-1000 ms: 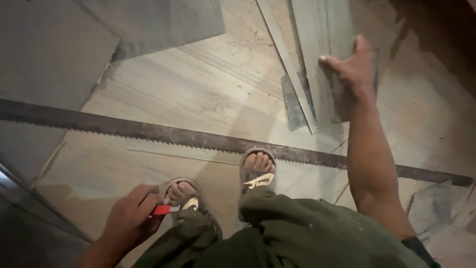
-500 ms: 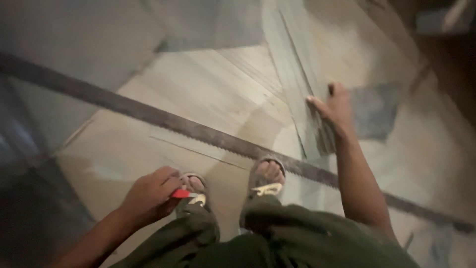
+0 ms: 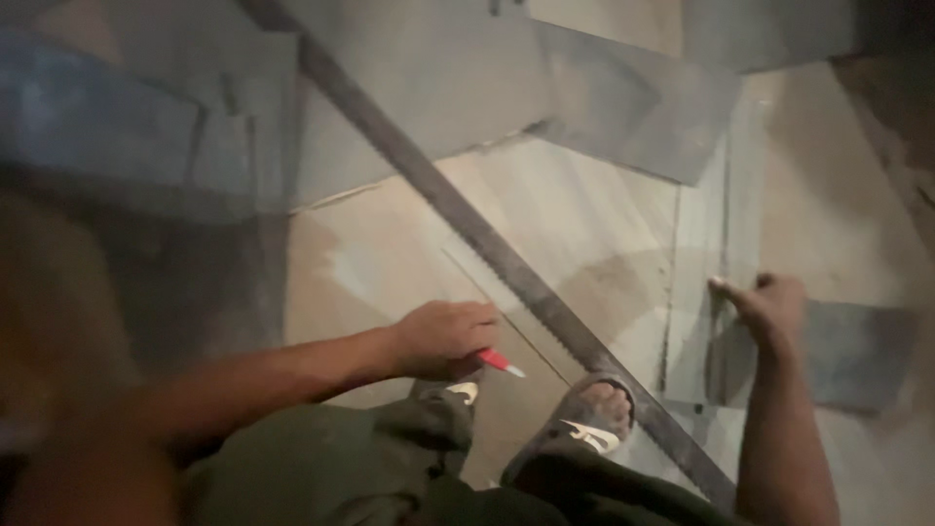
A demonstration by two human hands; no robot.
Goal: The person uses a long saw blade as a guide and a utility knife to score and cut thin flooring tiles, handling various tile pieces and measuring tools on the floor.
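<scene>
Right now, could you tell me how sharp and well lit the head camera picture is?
Head view: dim, warm light, soft with motion blur throughout; the left edge is a dark, unfocused smear. The left hand with its red tool and the right hand on the glass strip stay legible.

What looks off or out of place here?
The long straightedge runs diagonally across the board, pinned under a sandalled foot. Loose grey sheets overlap askew. Left hand holds a red tool; right hand presses a glass strip.
</scene>
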